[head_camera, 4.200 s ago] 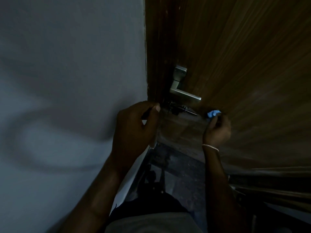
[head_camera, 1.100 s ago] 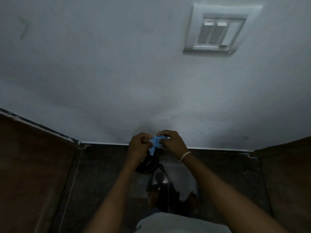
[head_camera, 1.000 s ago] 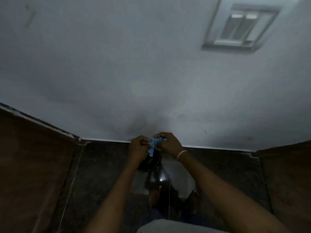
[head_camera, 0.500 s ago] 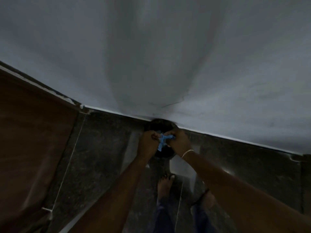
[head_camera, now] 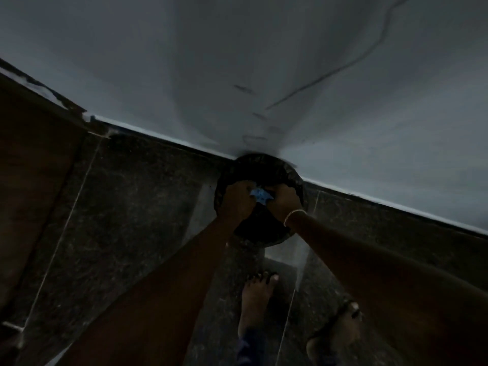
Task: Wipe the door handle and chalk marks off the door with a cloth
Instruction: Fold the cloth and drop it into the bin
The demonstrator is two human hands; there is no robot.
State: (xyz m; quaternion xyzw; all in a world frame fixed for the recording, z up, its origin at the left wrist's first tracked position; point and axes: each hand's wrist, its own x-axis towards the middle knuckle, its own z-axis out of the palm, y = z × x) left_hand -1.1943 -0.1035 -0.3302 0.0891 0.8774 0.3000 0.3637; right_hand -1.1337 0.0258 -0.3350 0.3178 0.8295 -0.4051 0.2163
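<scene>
1. Since half a second ago my view has tipped further down: the dark round basin (head_camera: 261, 235) now shows almost whole, and both grips have stayed together over it.
2. My left grip (head_camera: 236, 199) is curled, its fingers closed on the left edge of the blue cloth (head_camera: 260, 196); my right grip (head_camera: 284, 200) is curled too, pinching the right edge.
3. That cloth sits bunched between the two grips, over the basin's upper middle. Whether it touches the basin, I cannot tell.
4. It is small, crumpled and bright blue, with ragged points.
5. The basin is black and rough-rimmed, set on the floor (head_camera: 132, 207) against the foot of the wall (head_camera: 211, 62).
6. Behind the basin, the wall is smooth pale grey, with a thin dark line running up to the right.
7. Around the basin, the floor is dark, speckled, glossy stone with pale joints; a brown wooden panel (head_camera: 31, 167) stands well to its left.
8. A thin metal bracelet (head_camera: 294, 214) circles my right wrist, in front of the basin's right side.
</scene>
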